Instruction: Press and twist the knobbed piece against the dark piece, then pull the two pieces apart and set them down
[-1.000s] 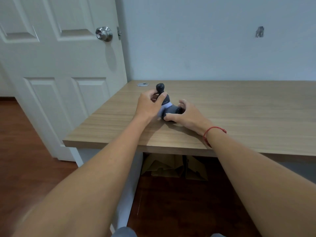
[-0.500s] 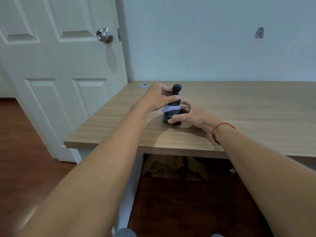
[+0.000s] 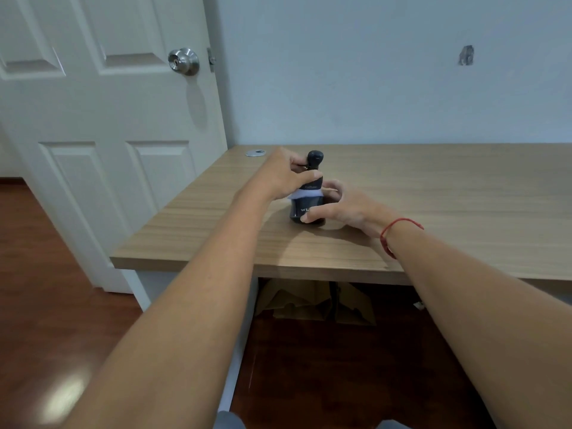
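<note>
Bottle (image 3: pixel 306 205): dark, upright on the table (image 3: pixel 433 193), near its door-side end.
Left hand (image 3: pixel 284 178): fingers curled round the bottle's upper part.
Right hand (image 3: pixel 337 207): thumb and fingers grip the bottle's base.

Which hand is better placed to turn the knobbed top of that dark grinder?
Probably the left hand: it grips the top of the upright dark cylindrical grinder, beside its round knob. The right hand holds the base.
</note>
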A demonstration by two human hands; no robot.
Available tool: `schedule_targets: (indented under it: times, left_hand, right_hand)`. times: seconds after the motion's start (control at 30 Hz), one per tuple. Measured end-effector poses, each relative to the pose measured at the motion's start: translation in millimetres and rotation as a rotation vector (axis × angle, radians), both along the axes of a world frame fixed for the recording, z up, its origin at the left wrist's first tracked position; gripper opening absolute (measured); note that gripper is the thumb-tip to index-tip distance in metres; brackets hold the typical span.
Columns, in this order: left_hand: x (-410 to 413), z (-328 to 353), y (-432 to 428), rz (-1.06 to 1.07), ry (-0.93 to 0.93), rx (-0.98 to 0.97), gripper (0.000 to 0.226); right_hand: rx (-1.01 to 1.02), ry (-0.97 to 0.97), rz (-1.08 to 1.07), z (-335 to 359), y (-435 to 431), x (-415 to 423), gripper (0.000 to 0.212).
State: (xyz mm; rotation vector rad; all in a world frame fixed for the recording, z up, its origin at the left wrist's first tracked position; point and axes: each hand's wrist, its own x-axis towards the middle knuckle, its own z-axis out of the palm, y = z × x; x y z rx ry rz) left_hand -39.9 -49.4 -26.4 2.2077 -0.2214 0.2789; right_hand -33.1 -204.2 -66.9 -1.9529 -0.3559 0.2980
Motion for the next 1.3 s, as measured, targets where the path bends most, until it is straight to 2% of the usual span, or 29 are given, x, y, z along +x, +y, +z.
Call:
schedule_targets:
  times: [0.13,0.2,0.3,0.4,0.53,0.73,0.83,0.9,1.07,1.17,1.3]
  left_hand:
    - [-6.3,21.2,6.3,-0.127,0.171,0.04,0.028]
    - [-7.1,27.8,8.3,-0.173,0.219,0.058,0.031]
    - [-2.1,17.7,5.2,-0.115,0.129,0.023,0.028]
    - [6.4,-2.0,-1.4,-0.006,-0.029,0.04,0.022]
    - [9.9,-11.6,-0.9,0.015,-0.058,0.005,0.02]
    - [-7.8,19.6,11.2,-0.159,0.187,-0.038,0.029]
    - [-14.1,27.9,18.3,-0.224,0.339,0.0,0.024]
    - [-16.9,26.5,18.8,-0.231,0.363,0.005,0.022]
    - [-11.7,14.8,12.8,-0.092,0.133,-0.073,0.027]
    - [2.4,-1.0,17.8,0.054,-0.054,-0.013,0.022]
    - [12.2,-29.7,34.4,0.199,-0.136,0.09,0.022]
  right_hand:
    - [-0.012,0.007,0.01,2.0,-1.4,-0.3,0.1]
    - [-0.021,0.003,0.014,2.0,-1.6,-0.3,0.106]
    - [-0.031,0.008,0.019,2.7,-1.3,-0.9,0.101]
    - [-0.025,0.004,-0.002,1.8,-1.2,-2.5,0.111]
    - [-0.008,0.01,-0.019,0.9,-1.4,-3.0,0.109]
    - [-0.021,0.029,-0.005,4.0,-0.2,-5.3,0.117]
    - [-0.009,0.019,-0.009,2.9,0.9,-6.4,0.125]
    - [-0.001,0.014,-0.003,1.2,0.7,-5.4,0.125]
    - [-0.019,-0.008,-0.002,1.9,-1.1,-6.2,0.122]
    - [-0.029,-0.032,-0.006,0.4,-1.4,-6.9,0.095]
    - [-0.075,-0.128,-0.055,-2.2,1.2,-5.5,0.071]
